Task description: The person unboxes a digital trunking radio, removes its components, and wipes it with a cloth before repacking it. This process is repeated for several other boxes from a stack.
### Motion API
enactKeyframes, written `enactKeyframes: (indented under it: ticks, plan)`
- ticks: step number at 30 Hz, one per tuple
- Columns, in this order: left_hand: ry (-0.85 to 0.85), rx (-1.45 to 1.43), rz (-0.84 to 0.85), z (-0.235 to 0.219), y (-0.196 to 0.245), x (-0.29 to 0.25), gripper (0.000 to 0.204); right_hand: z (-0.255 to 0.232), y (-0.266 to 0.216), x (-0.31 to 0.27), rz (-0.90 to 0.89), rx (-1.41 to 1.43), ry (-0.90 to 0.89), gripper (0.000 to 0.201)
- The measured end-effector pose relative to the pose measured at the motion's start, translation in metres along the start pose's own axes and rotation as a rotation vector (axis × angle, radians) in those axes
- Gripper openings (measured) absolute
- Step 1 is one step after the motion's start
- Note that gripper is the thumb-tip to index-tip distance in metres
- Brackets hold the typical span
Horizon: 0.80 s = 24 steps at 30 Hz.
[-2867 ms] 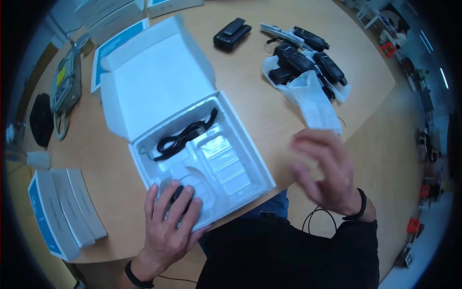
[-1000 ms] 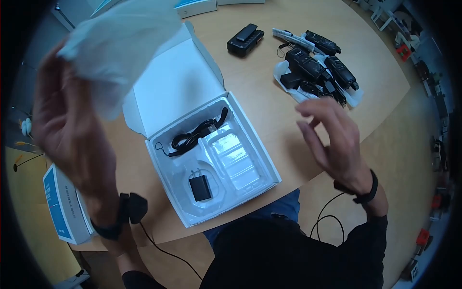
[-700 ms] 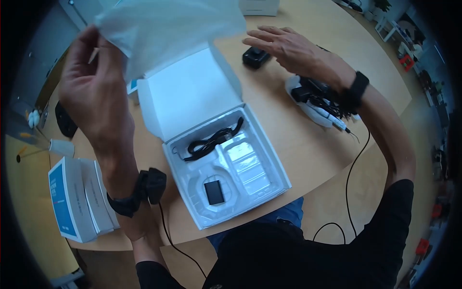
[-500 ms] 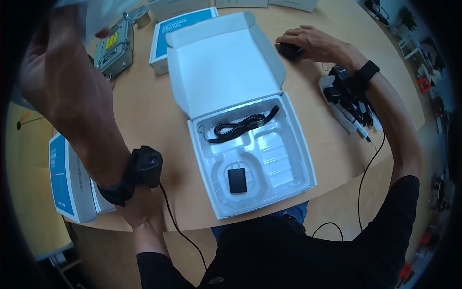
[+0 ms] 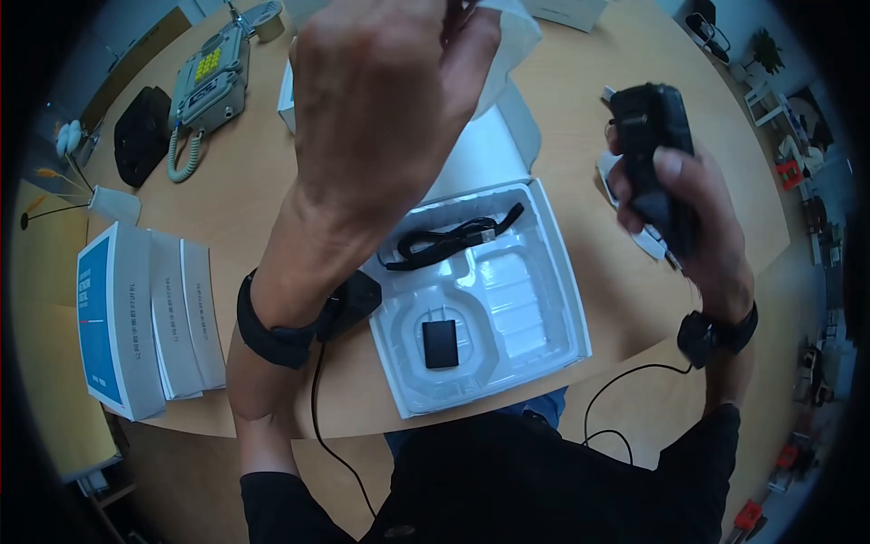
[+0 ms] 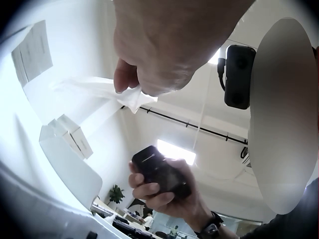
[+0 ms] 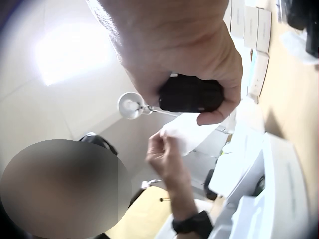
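Hands, two: the right hand (image 5: 716, 231) has thumb and fingers curled round its load; the left hand (image 5: 367, 118) pinches its own between thumb and fingers.

Held right: one black, rectangular, hard-cased handheld device (image 5: 651, 131), raised clear of the table to the right of the box. Half a second ago we saw it down on the tabletop under that hand.

Held left: one thin, translucent white film (image 5: 518, 41), hanging above the box lid; it has since travelled across from the upper left.

Below, between the hands: one open white cardboard box (image 5: 565, 267), lined with a glossy white moulded tray (image 5: 517, 281). We list, unmoved in it, a coiled black cable (image 5: 439, 243) in the far compartment and a small black plug adapter (image 5: 440, 344) in the near left one.

Farther left: three white cartons (image 5: 168, 313), standing together; beyond them, a grey-green telephone with yellow keypad (image 5: 216, 86).

All stand on a light wooden table (image 5: 625, 304).
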<state>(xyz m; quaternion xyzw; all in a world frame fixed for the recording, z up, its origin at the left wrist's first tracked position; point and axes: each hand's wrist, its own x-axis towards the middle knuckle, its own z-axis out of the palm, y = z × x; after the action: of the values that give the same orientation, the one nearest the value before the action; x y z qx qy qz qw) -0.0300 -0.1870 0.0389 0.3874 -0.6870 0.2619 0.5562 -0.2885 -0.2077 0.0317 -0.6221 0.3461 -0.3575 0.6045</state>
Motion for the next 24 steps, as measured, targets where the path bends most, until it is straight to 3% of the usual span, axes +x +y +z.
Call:
enactKeyframes:
  ticks: [2,3,4,6,9,12,14,16,18,20,22,24]
  plan:
    - [-0.210,-0.240,-0.444,-0.002,0.020,0.000,0.006,0.005,-0.006,-0.022,0.033,-0.079,-0.012,0.070]
    - [-0.218,-0.240,-0.452,0.000,0.020,-0.002,0.005,0.010,-0.011,-0.027,-0.001,-0.263,0.004,0.096]
    - [-0.223,-0.235,-0.461,0.001,0.021,-0.004,0.005,0.017,-0.004,-0.029,-0.195,-0.298,0.030,0.095]
    - [-0.184,-0.289,-0.494,0.004,0.023,-0.004,0.005,0.035,-0.007,-0.029,-0.390,-0.309,0.012,0.093]
    - [-0.187,-0.306,-0.535,0.004,0.023,-0.005,0.010,0.046,0.003,-0.020,-0.556,-0.365,0.052,0.085]
    - [-0.233,-0.360,-0.712,0.000,0.026,0.000,0.015,0.049,0.005,-0.012,-0.488,-0.293,0.026,0.075]
    - [-0.190,-0.236,-0.590,0.002,0.033,-0.004,0.016,0.057,0.004,-0.009,-0.475,-0.331,0.084,0.069]
    - [-0.248,-0.368,-0.699,0.000,0.020,-0.003,0.017,0.057,0.017,-0.008,-0.385,-0.124,0.229,0.069]
    - [-0.201,-0.284,-0.592,0.002,0.029,-0.007,0.018,0.055,0.024,-0.006,-0.368,-0.025,0.198,0.069]
    - [-0.226,-0.354,-0.626,0.003,0.017,-0.008,0.018,0.057,0.028,-0.010,-0.260,0.230,0.190,0.065]
    - [-0.257,-0.433,-0.664,0.004,0.013,-0.012,0.018,0.054,0.034,-0.009,-0.287,0.192,0.176,0.070]
    - [-0.196,-0.391,-0.532,0.005,0.012,-0.016,0.018,0.056,0.038,-0.010,-0.446,0.033,0.210,0.071]
